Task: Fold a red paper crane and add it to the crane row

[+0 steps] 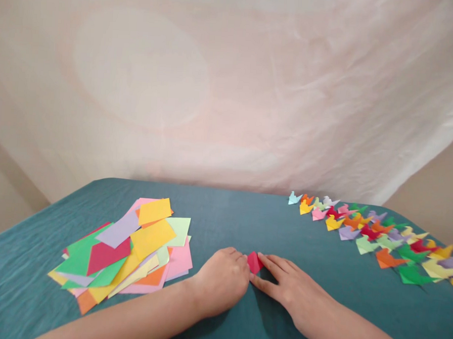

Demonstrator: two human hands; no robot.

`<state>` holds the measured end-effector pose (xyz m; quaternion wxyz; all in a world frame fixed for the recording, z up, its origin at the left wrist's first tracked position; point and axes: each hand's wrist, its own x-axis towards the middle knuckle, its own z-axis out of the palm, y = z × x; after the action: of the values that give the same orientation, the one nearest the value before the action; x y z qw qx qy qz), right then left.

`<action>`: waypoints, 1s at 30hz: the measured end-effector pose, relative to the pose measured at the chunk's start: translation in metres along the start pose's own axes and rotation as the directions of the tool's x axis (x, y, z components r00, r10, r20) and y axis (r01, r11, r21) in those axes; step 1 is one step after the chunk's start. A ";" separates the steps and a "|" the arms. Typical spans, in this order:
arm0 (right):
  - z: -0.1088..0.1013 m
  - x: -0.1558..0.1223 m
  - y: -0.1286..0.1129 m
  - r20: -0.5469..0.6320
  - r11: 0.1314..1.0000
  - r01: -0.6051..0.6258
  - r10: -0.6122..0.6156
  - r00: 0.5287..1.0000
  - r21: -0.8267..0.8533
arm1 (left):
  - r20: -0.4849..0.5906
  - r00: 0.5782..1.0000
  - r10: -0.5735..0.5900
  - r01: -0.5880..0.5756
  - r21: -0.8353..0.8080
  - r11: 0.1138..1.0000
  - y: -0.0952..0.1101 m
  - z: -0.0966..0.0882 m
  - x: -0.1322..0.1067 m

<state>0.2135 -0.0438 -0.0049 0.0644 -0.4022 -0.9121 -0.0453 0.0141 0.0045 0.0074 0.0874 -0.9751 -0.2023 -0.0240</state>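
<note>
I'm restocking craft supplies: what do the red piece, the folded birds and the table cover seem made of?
Red piece: likely matte paper, with crisp straight edges.
Folded birds: apparently matte paper too, by their sharp points.
Table cover: probably dull cloth, with soft wrinkles at left.

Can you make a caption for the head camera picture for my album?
Left hand and right hand meet at small red paper, between a colourful paper pile and folded paper birds.

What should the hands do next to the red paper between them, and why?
Maybe press the small, angular red paper piece flatter with the right hand, because that hand touches one side while the left hand is at the other.
</note>
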 end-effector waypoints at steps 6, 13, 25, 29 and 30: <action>0.004 -0.005 0.010 -0.070 0.993 0.009 -0.001 0.998 0.114 | -0.012 0.999 -0.032 0.031 -0.085 0.996 -0.009 -0.002 0.001; 0.008 0.000 0.018 -0.322 0.967 0.023 0.063 0.945 0.254 | -0.070 0.998 0.006 -0.017 -0.165 0.986 -0.013 0.011 0.000; 0.025 0.002 0.029 -0.220 0.980 -0.054 0.097 0.971 0.194 | -0.110 0.993 0.036 -0.059 -0.211 0.976 -0.017 0.010 0.003; 0.021 0.003 0.028 -0.179 0.989 -0.052 0.077 0.981 0.142 | -0.122 0.991 0.047 -0.070 -0.195 0.978 -0.016 0.010 0.003; 0.019 0.003 0.027 -0.170 0.990 -0.051 0.074 0.983 0.135 | -0.122 0.991 0.046 -0.069 -0.189 0.980 -0.016 0.010 0.003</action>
<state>0.2300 -0.0207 -0.0225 0.1717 -0.4200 -0.8909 -0.0189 0.0103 0.0215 0.0004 0.0049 -0.9814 -0.1651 -0.0981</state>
